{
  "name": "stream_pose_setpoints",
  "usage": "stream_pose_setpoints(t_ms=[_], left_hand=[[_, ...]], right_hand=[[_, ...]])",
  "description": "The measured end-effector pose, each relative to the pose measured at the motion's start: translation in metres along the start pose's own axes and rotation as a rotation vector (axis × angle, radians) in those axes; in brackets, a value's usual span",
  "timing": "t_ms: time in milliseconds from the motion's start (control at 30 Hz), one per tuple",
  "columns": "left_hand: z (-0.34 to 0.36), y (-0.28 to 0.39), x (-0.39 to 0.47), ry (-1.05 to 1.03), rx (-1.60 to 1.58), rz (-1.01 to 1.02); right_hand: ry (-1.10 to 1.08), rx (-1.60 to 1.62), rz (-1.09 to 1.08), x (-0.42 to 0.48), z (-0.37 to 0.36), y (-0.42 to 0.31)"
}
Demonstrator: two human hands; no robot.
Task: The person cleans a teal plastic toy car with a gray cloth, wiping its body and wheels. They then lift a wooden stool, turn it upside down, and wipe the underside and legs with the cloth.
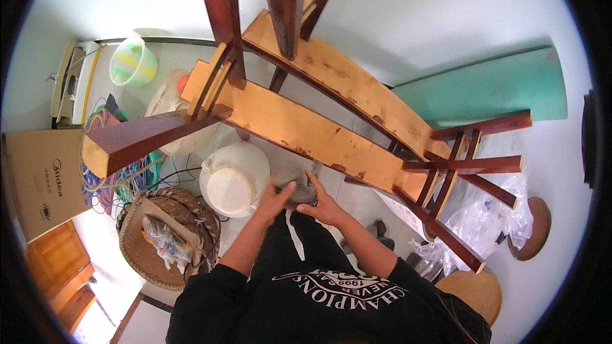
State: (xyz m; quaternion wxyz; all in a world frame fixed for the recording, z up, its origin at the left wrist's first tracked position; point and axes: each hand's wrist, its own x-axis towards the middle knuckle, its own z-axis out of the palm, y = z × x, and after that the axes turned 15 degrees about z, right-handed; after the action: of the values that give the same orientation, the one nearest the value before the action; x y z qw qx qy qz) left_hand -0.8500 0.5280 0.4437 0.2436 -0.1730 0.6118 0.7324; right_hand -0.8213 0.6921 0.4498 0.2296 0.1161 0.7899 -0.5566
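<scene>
My left hand [276,200] and my right hand [321,201] are held apart in front of my black trousers, fingers spread. Between and just beyond them is a dark grey, blurred item [302,193]; whether either hand touches it cannot be told. To the left of my left hand stands a round whitish plastic container [234,179]. Beyond my hands lie upturned wooden benches, one bench seat [306,129] nearer me and another bench seat [344,74] behind it, their dark red legs pointing up and outward.
At left are a woven basket [131,243] with plastic bags, tangled cords [126,177], a cardboard box [48,177] and a green-yellow bucket [134,62]. To the right are clear plastic sheeting [487,210], a straw hat [473,291] and a green wall panel [487,88]. A bench leg [158,136] juts toward the left.
</scene>
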Motion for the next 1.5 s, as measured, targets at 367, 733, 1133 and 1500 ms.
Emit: stream_pose_setpoints(t_ms=[367, 733, 1133, 1500], left_hand=[[-0.048, -0.041, 0.108, 0.415, 0.147, -0.097], [-0.028, -0.047, 0.15, 0.526, 0.697, -0.045], [-0.038, -0.055, 0.17, 0.421, 0.553, -0.07], [-0.052, -0.07, 0.171, 0.382, 0.437, 0.102]], right_hand=[[0.235, -0.462, -0.095, 0.17, -0.07, -0.068], [-0.114, -1.542, 0.224, 0.286, -0.053, -0.03], [0.302, -0.956, 0.382, 0.203, -0.223, -0.138], [0.585, -1.0, -0.149, 0.343, -0.07, -0.041]])
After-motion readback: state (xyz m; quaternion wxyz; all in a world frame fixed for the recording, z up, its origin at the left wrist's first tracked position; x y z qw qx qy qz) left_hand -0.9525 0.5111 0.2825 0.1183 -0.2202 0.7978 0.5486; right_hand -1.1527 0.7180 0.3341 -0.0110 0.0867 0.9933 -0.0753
